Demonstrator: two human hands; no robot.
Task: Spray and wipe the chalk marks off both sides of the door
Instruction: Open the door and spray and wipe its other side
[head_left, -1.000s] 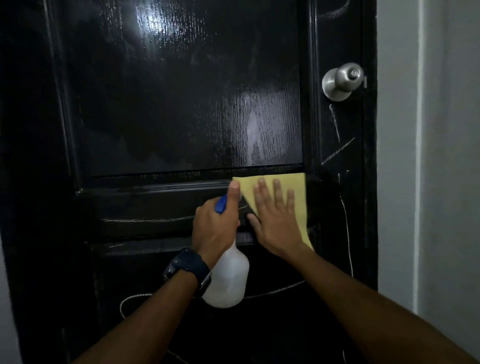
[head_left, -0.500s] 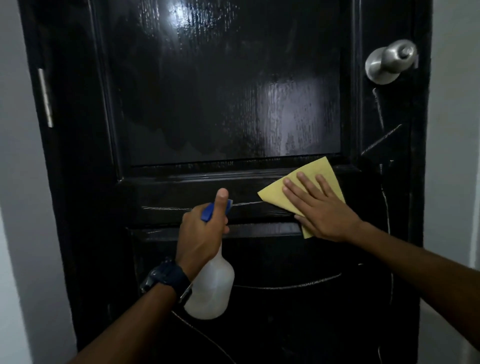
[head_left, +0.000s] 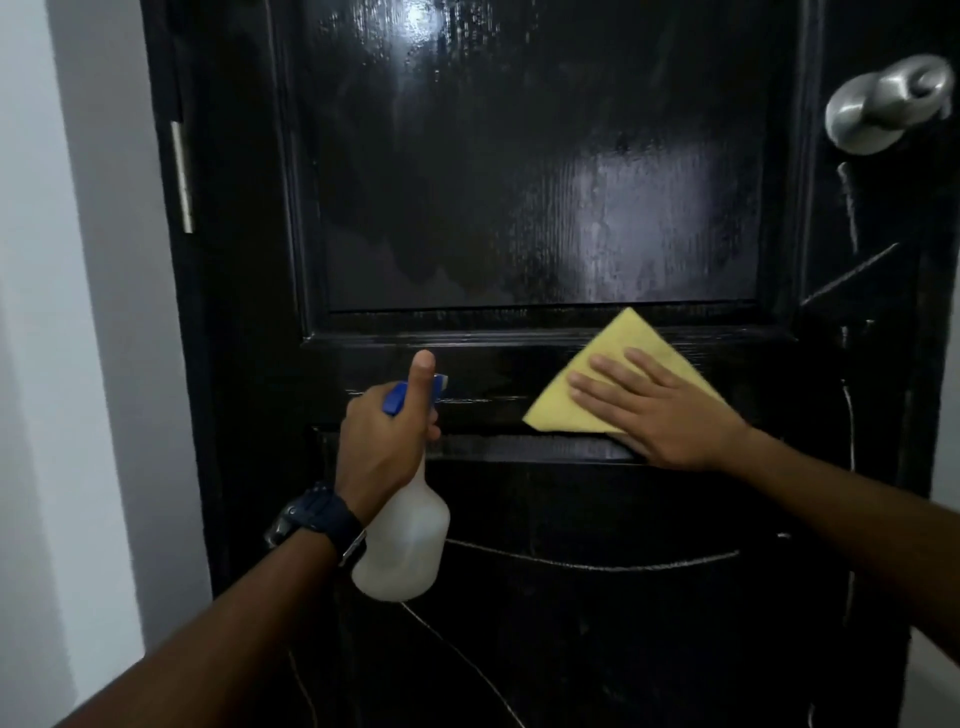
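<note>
A glossy black panelled door (head_left: 519, 182) fills the view; its upper panel looks wet and shiny. White chalk lines (head_left: 597, 564) run across the lower panel and down the right stile. My left hand (head_left: 384, 441) grips a translucent spray bottle (head_left: 405, 545) with a blue head, thumb up, close to the middle rail. My right hand (head_left: 660, 410) lies flat, fingers spread, pressing a yellow cloth (head_left: 618, 364) against the middle rail, right of the bottle.
A silver door knob (head_left: 883, 104) sticks out at the upper right. A metal hinge (head_left: 183, 176) shows on the door's left edge. Pale walls (head_left: 78, 312) flank the door on both sides. A dark watch sits on my left wrist.
The view has shifted left, so the door and knob sit further right in frame. My right hand and the cloth have slid along the middle rail, the cloth turned to a diamond shape.
</note>
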